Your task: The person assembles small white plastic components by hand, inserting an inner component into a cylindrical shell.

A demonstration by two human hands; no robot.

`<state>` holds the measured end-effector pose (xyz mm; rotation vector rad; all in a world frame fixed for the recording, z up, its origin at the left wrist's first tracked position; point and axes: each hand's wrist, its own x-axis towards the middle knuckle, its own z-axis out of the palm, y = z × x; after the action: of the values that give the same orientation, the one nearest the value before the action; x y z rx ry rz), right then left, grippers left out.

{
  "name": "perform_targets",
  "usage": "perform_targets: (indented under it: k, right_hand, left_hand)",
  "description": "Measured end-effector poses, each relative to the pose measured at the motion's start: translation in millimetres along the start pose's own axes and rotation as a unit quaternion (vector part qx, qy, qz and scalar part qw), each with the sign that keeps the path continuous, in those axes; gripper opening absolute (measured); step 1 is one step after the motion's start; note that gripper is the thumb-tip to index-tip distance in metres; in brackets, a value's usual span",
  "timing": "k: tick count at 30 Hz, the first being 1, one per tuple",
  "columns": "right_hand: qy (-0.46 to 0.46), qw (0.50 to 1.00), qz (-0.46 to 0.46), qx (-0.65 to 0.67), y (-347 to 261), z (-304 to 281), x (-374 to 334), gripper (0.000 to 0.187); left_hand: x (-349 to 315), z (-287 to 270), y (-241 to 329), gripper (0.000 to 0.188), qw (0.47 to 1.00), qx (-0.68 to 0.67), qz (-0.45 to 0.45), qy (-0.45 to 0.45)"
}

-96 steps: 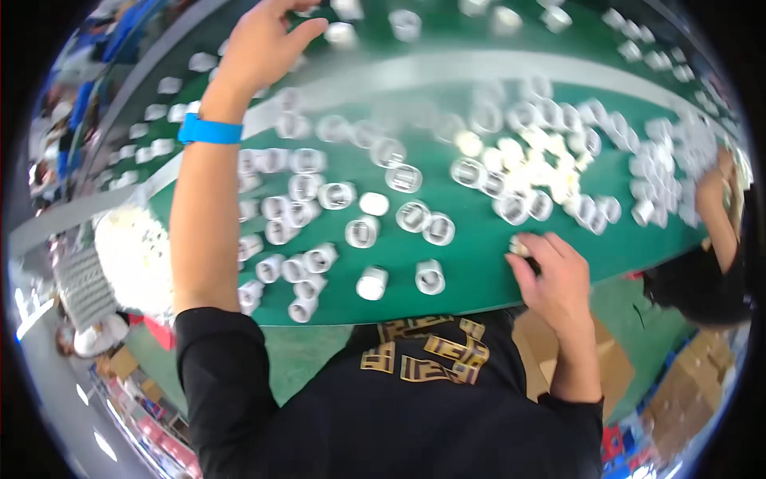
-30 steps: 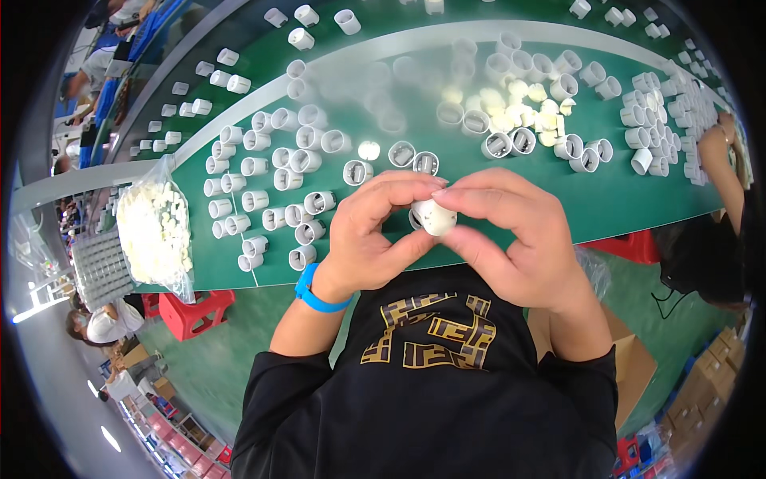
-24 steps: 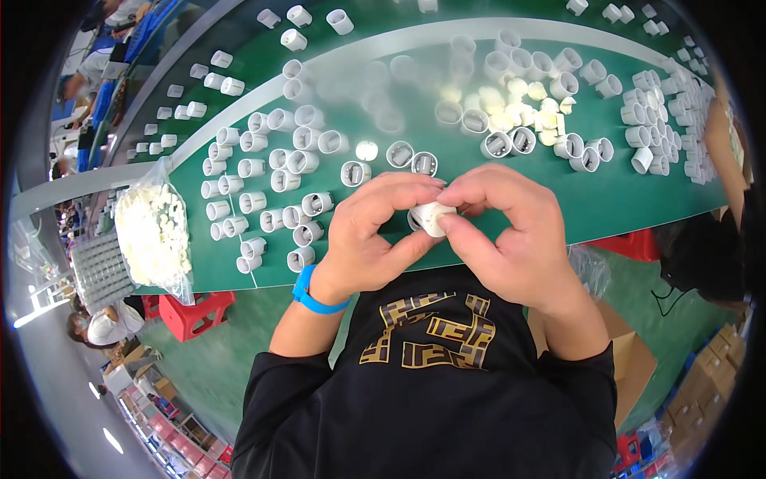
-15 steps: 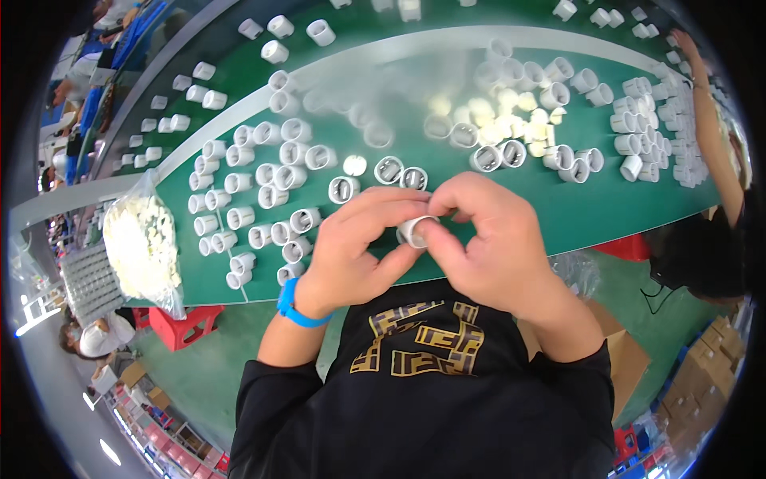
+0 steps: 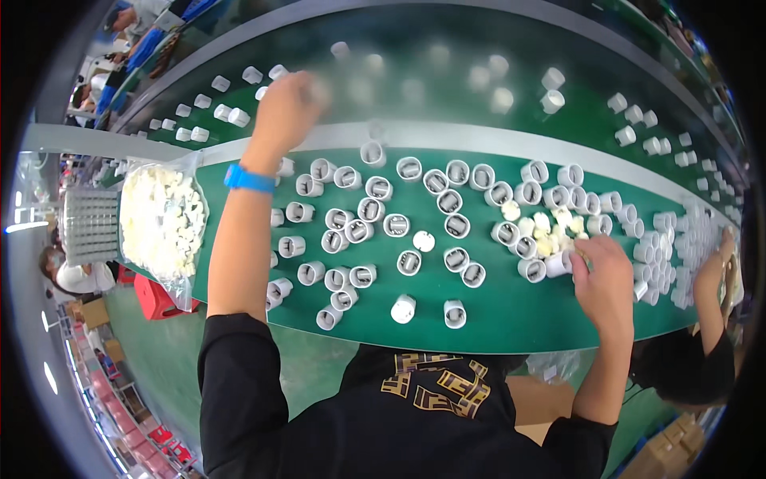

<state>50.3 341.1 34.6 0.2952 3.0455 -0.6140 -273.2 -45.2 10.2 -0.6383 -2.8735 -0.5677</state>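
My left hand (image 5: 289, 110), above a blue wristband (image 5: 250, 179), is stretched over the far green belt (image 5: 415, 108). Its fingers are closed at a blurred white plastic cup (image 5: 320, 90), smeared at the fingertips. At the right of the near table, my right hand (image 5: 604, 279) pinches another white plastic cup (image 5: 560, 263) lying on its side. Beside that cup is a loose pile of cream-coloured pieces (image 5: 550, 233). Many open white cups with grey metal parts inside, such as this cup (image 5: 409, 263), stand across the table. One cup (image 5: 404, 309) near the front edge has a white top.
A clear bag of cream pieces (image 5: 163, 223) lies at the left, beside a grey gridded tray (image 5: 89, 227). A pale rail (image 5: 479, 140) divides table and belt. More cups cluster at the right, near another person's hand (image 5: 712, 271). A red stool (image 5: 155, 297) stands below left.
My hands were together over the front edge with one cup. They have parted: the left reached far left over the belt, the right moved right to a cup. The view has shifted.
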Motion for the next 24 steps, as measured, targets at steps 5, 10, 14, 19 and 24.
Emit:
perform_targets:
  k: [5,10,14,19,24]
  right_hand:
    - [-0.011,1.0,0.007,0.017,-11.7,0.1,1.8,0.015]
    - [0.017,0.999,-0.041,0.024,-10.5,2.9,2.6,0.017]
    - [0.027,0.996,-0.078,0.039,0.3,7.5,8.9,0.021]
    - [0.005,0.996,-0.07,0.048,2.9,2.9,6.5,0.022]
    - [0.005,0.993,-0.112,-0.027,15.9,7.2,13.9,0.017]
  left_hand:
    - [19.9,22.2,-7.3,0.044,0.992,0.079,0.051,-0.085]
    - [36.4,25.8,27.3,0.043,0.973,-0.004,0.232,-0.01]
    - [44.0,52.2,61.5,0.038,0.963,-0.005,0.253,-0.089]
    - [38.2,45.9,76.8,0.034,0.973,0.0,0.205,-0.105]
    - [0.8,3.2,75.4,0.038,0.95,-0.282,0.095,-0.093]
